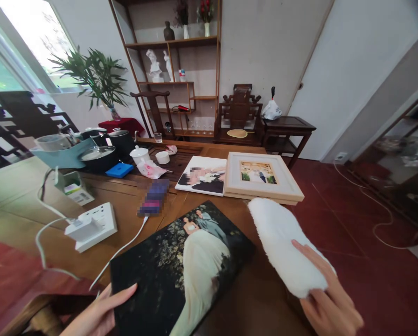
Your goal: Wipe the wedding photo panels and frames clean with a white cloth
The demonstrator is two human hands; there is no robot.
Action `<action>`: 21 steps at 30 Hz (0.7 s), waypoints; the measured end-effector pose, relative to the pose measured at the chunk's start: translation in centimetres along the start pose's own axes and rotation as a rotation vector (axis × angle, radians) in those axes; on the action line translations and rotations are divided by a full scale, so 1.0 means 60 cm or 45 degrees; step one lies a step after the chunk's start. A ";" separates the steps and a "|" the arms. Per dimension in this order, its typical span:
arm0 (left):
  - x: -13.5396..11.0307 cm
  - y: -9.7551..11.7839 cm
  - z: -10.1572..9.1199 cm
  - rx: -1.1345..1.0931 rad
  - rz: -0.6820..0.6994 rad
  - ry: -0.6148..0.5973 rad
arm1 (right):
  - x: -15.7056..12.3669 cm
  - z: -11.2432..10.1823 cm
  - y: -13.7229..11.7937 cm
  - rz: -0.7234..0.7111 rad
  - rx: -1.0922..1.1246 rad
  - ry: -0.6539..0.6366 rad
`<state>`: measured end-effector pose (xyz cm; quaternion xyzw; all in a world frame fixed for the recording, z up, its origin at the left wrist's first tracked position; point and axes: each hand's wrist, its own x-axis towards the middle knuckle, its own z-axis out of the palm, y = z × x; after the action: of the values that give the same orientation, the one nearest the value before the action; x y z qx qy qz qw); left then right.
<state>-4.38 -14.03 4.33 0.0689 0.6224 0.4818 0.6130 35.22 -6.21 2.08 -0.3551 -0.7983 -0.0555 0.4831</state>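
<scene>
My left hand (104, 308) grips the near left edge of a dark wedding photo panel (153, 275), thumb on its face and the other fingers behind. The panel is tilted up over the front of the wooden table, and its print shows a couple, with a long white gown. In my right hand (330, 298) is a folded white fluffy cloth (282, 247), pinched at its near end. The cloth is just right of the panel, apart from it. Behind them lie a white-edged photo panel (202, 175) and a light wood picture frame (265, 177).
A phone (153, 198) on a white cable lies left of the panel, near a white power strip (95, 226). Farther back are a blue box (119, 170), a lidded pan (99, 157) and a white teapot (139, 155). Chairs and a shelf unit (172, 44) stand beyond the table.
</scene>
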 end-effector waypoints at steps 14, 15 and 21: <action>0.100 0.081 0.156 0.768 0.475 -0.411 | -0.020 0.039 -0.027 0.022 -0.133 -0.301; 0.112 0.078 0.158 0.843 0.540 -0.377 | -0.022 0.041 -0.028 0.028 -0.156 -0.301; 0.142 0.065 0.158 1.305 0.870 -0.099 | -0.021 0.047 -0.027 0.063 -0.205 -0.328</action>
<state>-0.53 -1.35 3.13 0.5677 0.6948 0.2877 0.3350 32.50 -6.86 -0.01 -0.4166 -0.8377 -0.0615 0.3478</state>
